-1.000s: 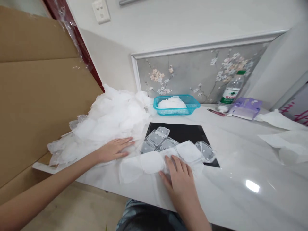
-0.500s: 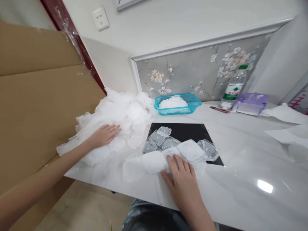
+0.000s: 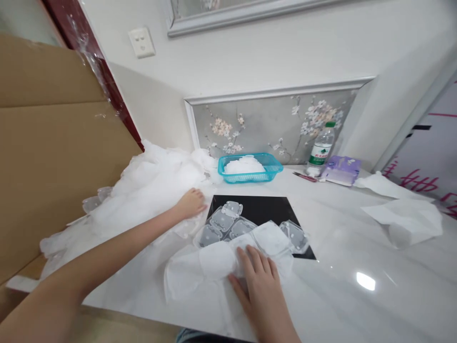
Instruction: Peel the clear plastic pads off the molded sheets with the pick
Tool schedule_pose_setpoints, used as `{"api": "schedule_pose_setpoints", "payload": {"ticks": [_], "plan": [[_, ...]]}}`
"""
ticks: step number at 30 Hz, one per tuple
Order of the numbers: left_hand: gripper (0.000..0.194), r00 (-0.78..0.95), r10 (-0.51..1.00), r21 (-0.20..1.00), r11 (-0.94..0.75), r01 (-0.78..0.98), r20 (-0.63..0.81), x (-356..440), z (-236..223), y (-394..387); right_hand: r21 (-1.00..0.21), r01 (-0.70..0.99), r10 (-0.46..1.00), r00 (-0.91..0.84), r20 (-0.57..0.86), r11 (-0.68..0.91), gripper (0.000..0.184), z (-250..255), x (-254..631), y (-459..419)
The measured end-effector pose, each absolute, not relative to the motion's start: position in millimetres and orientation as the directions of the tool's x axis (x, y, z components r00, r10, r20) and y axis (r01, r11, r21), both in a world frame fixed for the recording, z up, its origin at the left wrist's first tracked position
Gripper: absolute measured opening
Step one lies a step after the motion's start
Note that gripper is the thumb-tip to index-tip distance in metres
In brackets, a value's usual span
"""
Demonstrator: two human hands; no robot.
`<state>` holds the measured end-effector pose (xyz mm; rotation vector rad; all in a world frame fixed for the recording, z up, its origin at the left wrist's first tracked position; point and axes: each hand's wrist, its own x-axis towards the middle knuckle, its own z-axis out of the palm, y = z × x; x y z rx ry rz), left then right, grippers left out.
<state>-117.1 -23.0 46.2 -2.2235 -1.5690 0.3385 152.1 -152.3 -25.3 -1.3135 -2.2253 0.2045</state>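
My right hand [image 3: 257, 278] lies flat, fingers spread, on a white fabric piece [image 3: 214, 264] at the table's front edge. That piece overlaps a black sheet [image 3: 266, 209] carrying several clear plastic shells [image 3: 223, 224]. My left hand [image 3: 191, 204] reaches into the edge of a big heap of white fabric pieces [image 3: 150, 190] left of the black sheet. Its fingers curl into the heap; what they grip is hidden.
A turquoise basket [image 3: 250, 167] with white pieces stands at the back by a flowered panel [image 3: 271, 124]. A water bottle [image 3: 320, 150], a purple packet [image 3: 341, 170] and loose white sheets [image 3: 405, 216] sit to the right. Cardboard [image 3: 53, 152] stands on the left.
My left hand moved from the middle of the heap rightward to its edge beside the black sheet and curled its fingers. The right hand stayed pressed on the fabric piece. The camera tilted upward.
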Motion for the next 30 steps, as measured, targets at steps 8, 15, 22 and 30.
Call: {"api": "schedule_pose_setpoints", "payload": {"ticks": [8,15,22,30], "plan": [[0.044,0.084,0.958,-0.505,0.070,0.860,0.276,-146,54,-24,-0.409,0.764,0.856,-0.362,0.368,0.499,0.041,-21,151,-153],[0.044,-0.020,0.957,-0.425,0.148,0.893,0.290,-129,32,-7,-0.415,0.760,0.861,-0.384,0.334,0.500,0.042,-20,152,-152],[0.066,-0.267,0.923,-0.290,0.344,0.893,0.276,-103,14,24,-0.415,0.760,0.861,-0.389,0.327,0.501,0.042,-20,153,-153],[0.044,-0.250,0.944,-0.154,0.286,0.946,0.215,-100,15,21,-0.411,0.757,0.855,-0.384,0.350,0.508,0.043,-20,153,-153]]}}
